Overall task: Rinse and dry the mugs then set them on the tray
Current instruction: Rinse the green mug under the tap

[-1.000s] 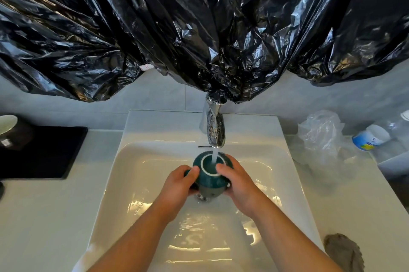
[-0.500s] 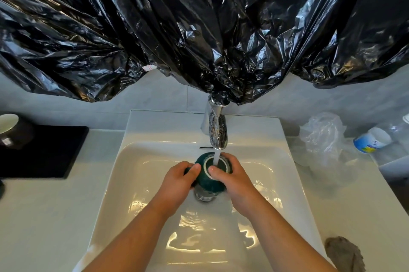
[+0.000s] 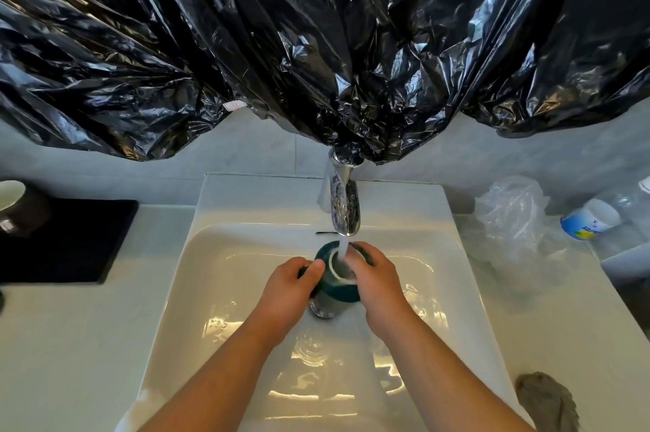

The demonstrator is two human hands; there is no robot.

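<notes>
At your far left a dark mug (image 3: 16, 208) with a pale inside stands at the edge of the black tray (image 3: 74, 245), which lies flat on the white counter (image 3: 70, 343) beside the sink (image 3: 242, 210). Moving in, your left hand (image 3: 286, 285) is curled round the left side of the teal mug (image 3: 339, 291), thumb lying up near its rim. You hold that mug low in the basin, just over the metal drain (image 3: 322, 310), with its white-lined mouth turned up under the chrome faucet (image 3: 343, 210). The water stream (image 3: 343, 248) falls straight into the opening. Your right hand (image 3: 380, 278) grips the mug's right side, fingers wrapped round its far edge. Black plastic sheeting (image 3: 316, 44) hangs across the wall above and covers the top of the faucet. On the counter to the right sit a crumpled clear plastic bag (image 3: 510, 213) and, beyond it, a bottle (image 3: 585, 224) with a blue and yellow label, lying on its side. A grey cloth (image 3: 545, 401) lies at the near right corner.
</notes>
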